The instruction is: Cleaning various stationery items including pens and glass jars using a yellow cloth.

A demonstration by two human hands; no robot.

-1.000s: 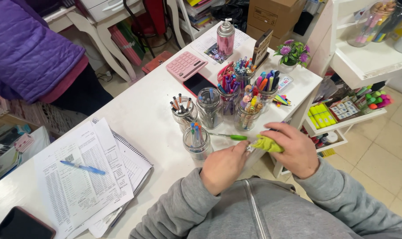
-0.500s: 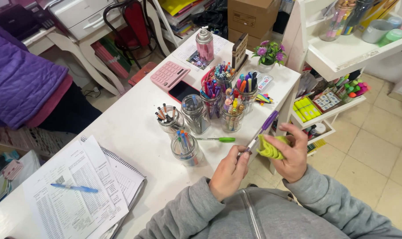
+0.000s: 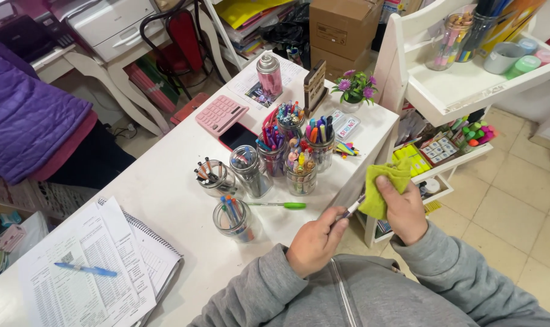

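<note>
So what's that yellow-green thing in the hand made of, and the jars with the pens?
The yellow-green rag in the right hand looks like soft cloth: it folds and bunches, with a matte, fuzzy surface. The jars look like clear glass, though they could be plastic: you see the pens through the shiny walls.

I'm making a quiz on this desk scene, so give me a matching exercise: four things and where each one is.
Things:
1. yellow-green cloth
2. green pen
3. blue pen
4. pink calculator

Places:
a. lying on the printed papers
b. beside the dark phone
c. in the right hand
d. on the white table near the jars

Pairs: 1-c, 2-d, 3-a, 4-b
</note>
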